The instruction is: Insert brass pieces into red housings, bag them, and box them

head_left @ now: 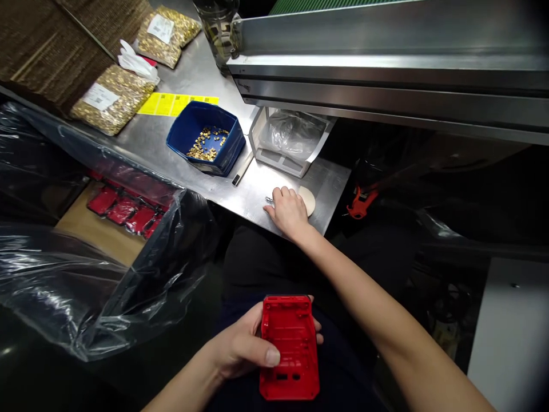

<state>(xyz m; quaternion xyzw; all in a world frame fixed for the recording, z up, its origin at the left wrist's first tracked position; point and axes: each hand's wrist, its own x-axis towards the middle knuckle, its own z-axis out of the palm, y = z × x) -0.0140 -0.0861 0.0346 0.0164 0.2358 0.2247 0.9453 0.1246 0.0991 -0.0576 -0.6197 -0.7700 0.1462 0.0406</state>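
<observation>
1. Because the red plastic housing shell (294, 343) looks thin-walled and moulded, you can expect it to be light and stiff, somewhat smooth under your fingers, and probably not fragile, though the small posts inside could be its weaker points.
2. Take hold of it by the long side walls, leaving the inner ribs and the cutouts at the near end free of pressure.
3. It lies in your left hand (246, 347), above your lap, hollow side facing you: your thumb crosses the left wall into the cavity, and your fingers pass behind and show at the right edge.
4. Your right hand (291, 212) is well apart from it, farther forward, resting low at the tabletop (329, 183) with fingers curled. A slim metal piece (269, 199) pokes out beside them; you cannot tell from here whether they grip it.
5. Just beside that hand's right edge sits a cream disc (307, 200); beyond stands a blue bin (234, 150) of small brass-coloured parts (203, 150).
</observation>
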